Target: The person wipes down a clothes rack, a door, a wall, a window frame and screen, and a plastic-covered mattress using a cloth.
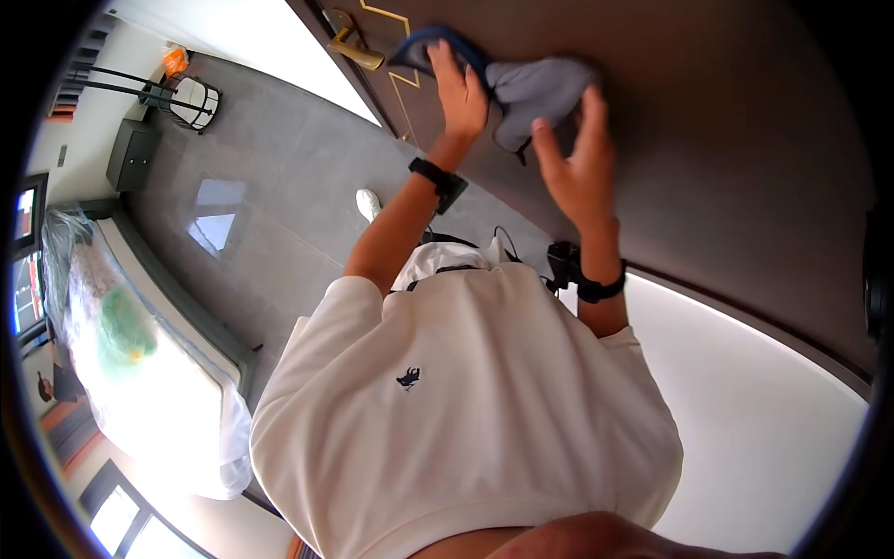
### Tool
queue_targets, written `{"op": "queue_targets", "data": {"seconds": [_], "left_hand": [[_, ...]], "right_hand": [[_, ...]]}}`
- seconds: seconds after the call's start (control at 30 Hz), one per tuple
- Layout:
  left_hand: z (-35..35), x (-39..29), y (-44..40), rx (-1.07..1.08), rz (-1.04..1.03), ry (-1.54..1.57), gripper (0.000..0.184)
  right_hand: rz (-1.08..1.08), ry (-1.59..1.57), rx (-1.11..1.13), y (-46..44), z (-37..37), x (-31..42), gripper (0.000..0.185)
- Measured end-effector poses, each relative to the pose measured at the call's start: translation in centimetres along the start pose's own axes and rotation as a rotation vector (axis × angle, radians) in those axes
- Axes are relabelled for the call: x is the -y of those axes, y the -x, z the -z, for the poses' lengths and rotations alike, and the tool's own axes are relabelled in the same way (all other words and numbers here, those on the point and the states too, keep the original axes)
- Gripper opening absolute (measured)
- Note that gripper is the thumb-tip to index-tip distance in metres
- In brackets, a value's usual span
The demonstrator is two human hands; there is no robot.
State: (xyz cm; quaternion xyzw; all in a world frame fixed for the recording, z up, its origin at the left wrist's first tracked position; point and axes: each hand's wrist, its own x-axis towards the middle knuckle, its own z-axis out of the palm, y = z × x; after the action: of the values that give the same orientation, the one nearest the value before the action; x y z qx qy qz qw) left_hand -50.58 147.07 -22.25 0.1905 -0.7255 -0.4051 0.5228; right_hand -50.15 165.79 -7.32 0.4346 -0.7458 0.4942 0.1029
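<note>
Soft, rumpled grey cloth (551,86) between left grip (463,101) and right grip (585,172); dark-blue curved band (463,43) by the left.

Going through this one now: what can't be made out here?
All in head view:
Grey cloth: blurred outline, full shape unclear.
Blue-edged piece: partly covered by the left hand.
Right hand: blurred; contact with the cloth can't be told.
Brown door: cut off by the top edge.
Whatever lies under plastic sheeting: hidden by it and glare.

At upper centre, the left hand (463,101) touches the blue-edged part of a grey cloth item (543,86); the right hand (585,172), fingers spread, meets its right edge. Upper left, a brass handle (358,51).
</note>
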Motion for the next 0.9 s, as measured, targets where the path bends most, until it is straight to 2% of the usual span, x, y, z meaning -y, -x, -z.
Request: {"op": "queue_targets", "data": {"seconds": [0.03, 0.07, 0.17, 0.23, 0.27, 0.3, 0.33, 0.37, 0.4, 0.43, 0.5, 0.53, 0.57, 0.63, 0.67, 0.7, 0.77, 0.83, 0.9], "left_hand": [[0.4, -1.2, -1.9, -0.018, -0.095, 0.016, 0.060], [1.2, -3.1, -3.6, 0.018, -0.150, -0.001, 0.061], [0.8, -4.0, -3.6, 0.068, -0.110, -0.037, 0.062], [0.0, -4.4, -2.7, 0.120, -0.130, -0.018, 0.057], [-0.4, -4.1, -2.9, 0.068, -0.242, 0.013, 0.057], [-0.5, -3.7, -3.0, 0.019, -0.350, 0.043, 0.057], [-0.2, -2.7, -2.3, 0.027, -0.345, 0.042, 0.057], [0.0, -1.4, -1.3, 0.084, -0.242, 0.091, 0.055], [0.3, -1.0, -1.4, 0.137, -0.144, 0.142, 0.053], [0.3, -0.5, -1.6, 0.138, -0.147, 0.145, 0.053], [1.7, -2.0, -3.3, 0.153, -0.034, 0.280, 0.053], [2.1, -2.9, -4.5, 0.137, 0.091, 0.370, 0.044], [2.6, -3.4, -5.5, 0.126, 0.097, 0.364, 0.044], [3.4, -4.1, -6.4, 0.180, 0.037, 0.173, 0.057], [3.1, -3.7, -6.4, 0.114, -0.059, 0.043, 0.055], [2.7, -3.6, -5.9, 0.113, -0.057, 0.045, 0.055], [1.4, -3.1, -4.5, -0.153, -0.141, 0.105, 0.041], [1.3, -2.6, -0.8, -0.129, -0.082, 0.036, 0.040], [1.5, -0.2, 2.2, 0.094, -0.069, 0.114, 0.044]], "right_hand": [[0.052, -0.101, -0.105, -1.1, 0.3, 1.3, 0.072], [0.047, -0.097, -0.099, -1.5, 0.2, 1.7, 0.072], [0.116, -0.187, -0.203, -2.5, -0.5, 1.5, 0.070], [0.174, 0.084, -0.184, -1.8, -2.1, -0.7, 0.068], [0.215, 0.263, -0.148, -1.5, -3.0, -1.9, 0.069], [0.209, 0.262, -0.144, -0.9, -3.6, -3.0, 0.069], [0.256, 0.572, -0.094, 0.0, -4.2, -4.0, 0.068], [0.298, 0.883, -0.047, 0.9, -4.6, -5.0, 0.067], [0.281, 0.917, -0.048, 1.4, -4.6, -5.8, 0.070], [0.280, 0.921, -0.052, 1.9, -4.3, -6.5, 0.070], [0.143, 0.984, -0.036, 2.1, -3.2, -4.4, 0.074], [0.116, 1.018, -0.060, 1.7, -2.8, -3.2, 0.079], [0.125, 1.011, -0.051, 0.7, -2.4, -2.1, 0.079], [0.090, 1.141, -0.123, -1.2, -1.6, -0.4, 0.080], [0.153, 1.113, -0.199, -1.9, -1.8, 0.0, 0.074], [0.154, 1.116, -0.197, -2.1, -2.0, -0.6, 0.074], [0.250, 1.054, -0.201, -1.6, -2.6, -2.7, 0.064], [0.289, 0.960, -0.126, 0.1, -3.7, -5.0, 0.060], [0.317, 0.859, -0.060, 1.2, -5.1, -6.7, 0.058]]}}
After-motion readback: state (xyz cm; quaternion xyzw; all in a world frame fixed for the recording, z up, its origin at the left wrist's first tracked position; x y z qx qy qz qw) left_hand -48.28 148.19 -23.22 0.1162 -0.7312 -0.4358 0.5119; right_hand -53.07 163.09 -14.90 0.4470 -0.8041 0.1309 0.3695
